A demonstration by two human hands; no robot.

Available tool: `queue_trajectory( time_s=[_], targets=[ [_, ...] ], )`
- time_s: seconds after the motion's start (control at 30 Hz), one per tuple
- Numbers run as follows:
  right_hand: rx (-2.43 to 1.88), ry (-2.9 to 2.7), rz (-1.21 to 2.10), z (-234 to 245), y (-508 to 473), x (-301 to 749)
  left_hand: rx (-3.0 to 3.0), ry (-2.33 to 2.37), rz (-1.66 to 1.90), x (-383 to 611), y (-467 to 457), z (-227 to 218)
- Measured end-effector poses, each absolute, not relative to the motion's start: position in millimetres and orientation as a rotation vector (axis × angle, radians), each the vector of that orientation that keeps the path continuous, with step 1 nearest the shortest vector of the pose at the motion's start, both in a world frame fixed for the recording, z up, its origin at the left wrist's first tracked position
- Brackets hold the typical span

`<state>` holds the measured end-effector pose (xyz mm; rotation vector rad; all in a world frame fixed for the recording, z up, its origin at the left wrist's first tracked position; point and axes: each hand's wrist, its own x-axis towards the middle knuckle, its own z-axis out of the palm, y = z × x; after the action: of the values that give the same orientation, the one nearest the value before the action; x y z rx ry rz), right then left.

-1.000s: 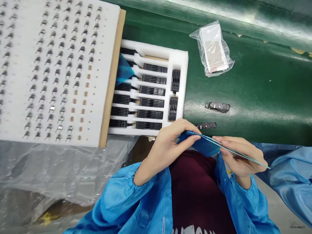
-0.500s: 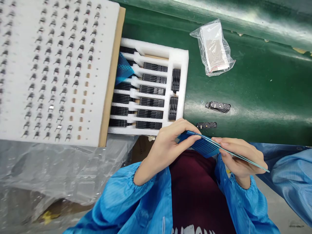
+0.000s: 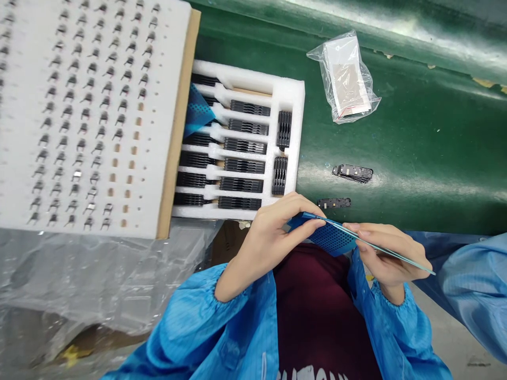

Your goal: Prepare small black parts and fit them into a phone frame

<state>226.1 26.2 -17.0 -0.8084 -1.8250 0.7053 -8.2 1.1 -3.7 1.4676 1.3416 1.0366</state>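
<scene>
Your left hand (image 3: 279, 224) pinches one end of the thin blue sheets (image 3: 336, 241) between thumb and forefinger; your right hand (image 3: 390, 250) is clamped on their pale edge farther along. The sheets span both hands, equally near each, long edge slanting down rightward. Just beyond your fingertips lies a single black part (image 3: 335, 203); the foam tray (image 3: 291, 89) borders your left knuckles, and the green bench (image 3: 428, 163) stretches away beyond your right.

Bright light, pale glare streaks across the green table (image 3: 412, 137)

Blue dotted sheet (image 3: 336, 239) slants; its thin edge faces upward.
</scene>
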Motion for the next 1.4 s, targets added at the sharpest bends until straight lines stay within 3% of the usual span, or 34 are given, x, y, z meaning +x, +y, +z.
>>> queue_trajectory(
  time_s=[0.4,1.4],
  targets=[
    [-1.225,-1.548,0.677,-53,31,244,1.854,1.308,0.891,0,0,-15],
    [-1.124,-1.781,0.585,-57,31,248,1.970,1.359,0.775,2,-2,-17]
  ],
)
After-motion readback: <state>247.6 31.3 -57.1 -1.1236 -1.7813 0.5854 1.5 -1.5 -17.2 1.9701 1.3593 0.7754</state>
